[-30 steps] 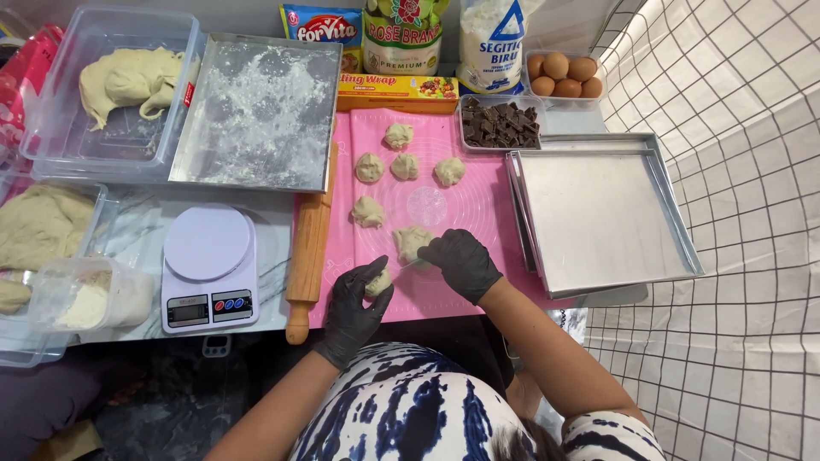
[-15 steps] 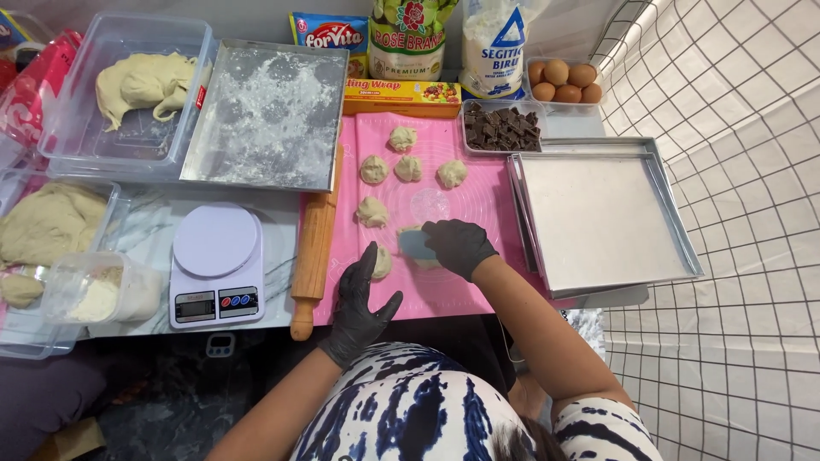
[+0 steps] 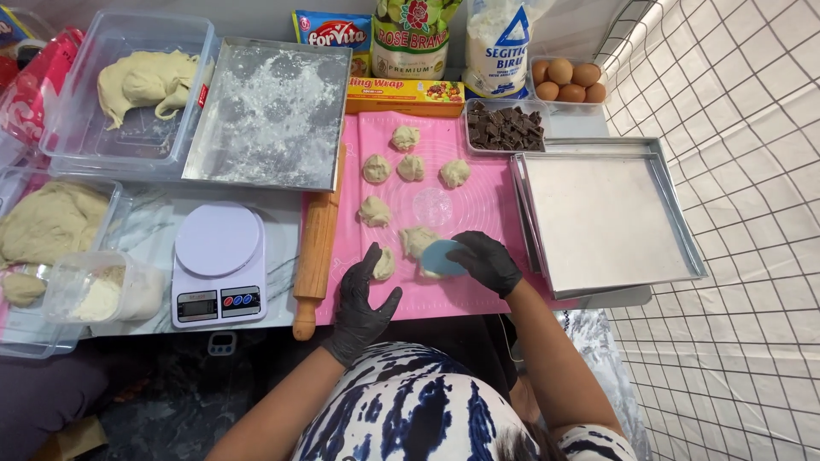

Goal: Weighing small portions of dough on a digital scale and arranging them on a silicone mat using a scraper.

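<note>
Now right hand (image 3: 485,261), black glove, grips a light-blue scraper (image 3: 442,258) edge-down on a dough lump (image 3: 420,243) on the pink mat (image 3: 444,294). Left hand (image 3: 362,299) lies flat w/ fingers spread, touching a smaller dough piece (image 3: 384,264) next to the rolling pin (image 3: 314,243).

Gloved hands (image 3: 427,277) cut dough (image 3: 418,241) on pink mat (image 3: 444,171).

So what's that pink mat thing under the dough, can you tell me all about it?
The pink mat lies flat on the counter between the wooden rolling pin and the metal tray. It looks soft and rubbery, with faint circle lines printed on it. Several small dough lumps sit on it. The left hand, in a black glove, rests on it beside one lump; the right hand presses a pale blue scraper against a bigger dough piece. Its right edge slips under the tray.
</note>
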